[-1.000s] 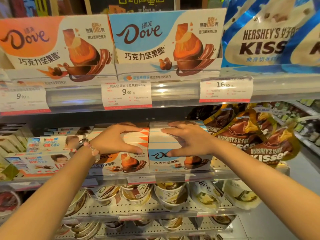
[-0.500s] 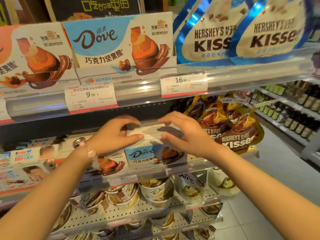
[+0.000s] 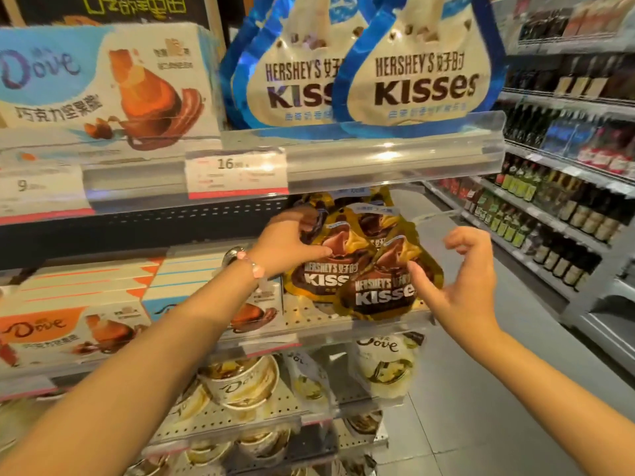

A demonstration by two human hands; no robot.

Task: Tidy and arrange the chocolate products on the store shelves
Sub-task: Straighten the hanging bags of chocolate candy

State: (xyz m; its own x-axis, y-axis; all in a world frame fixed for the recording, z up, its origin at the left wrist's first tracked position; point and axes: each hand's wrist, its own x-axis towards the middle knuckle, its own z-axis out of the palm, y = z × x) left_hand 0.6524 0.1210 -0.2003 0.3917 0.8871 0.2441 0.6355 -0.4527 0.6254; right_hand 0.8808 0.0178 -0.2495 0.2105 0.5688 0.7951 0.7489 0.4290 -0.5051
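Observation:
Several gold Hershey's Kisses bags stand at the right end of the middle shelf. My left hand (image 3: 287, 245) grips the left gold Kisses bag (image 3: 318, 281) at its upper left edge, thumb across its front. A front gold Kisses bag (image 3: 381, 295) leans tilted by the shelf lip. My right hand (image 3: 462, 283) hovers at that bag's right side with fingers loosely curled round nothing and the thumb at the bag's edge. Left of the bags sit a blue Dove box stack (image 3: 192, 273) and an orange Dove box stack (image 3: 79, 321).
The upper shelf carries a blue Dove box (image 3: 103, 84) and blue-white Kisses bags (image 3: 422, 77) behind a clear rail (image 3: 378, 159). Dove cups (image 3: 240, 383) and Dove pouches (image 3: 385, 365) fill lower shelves. Bottle shelves (image 3: 567, 207) line the aisle on the right.
Both hands left the blue Dove box stack and moved right to the gold Kisses bags. My left hand took hold of a bag. The view swung right.

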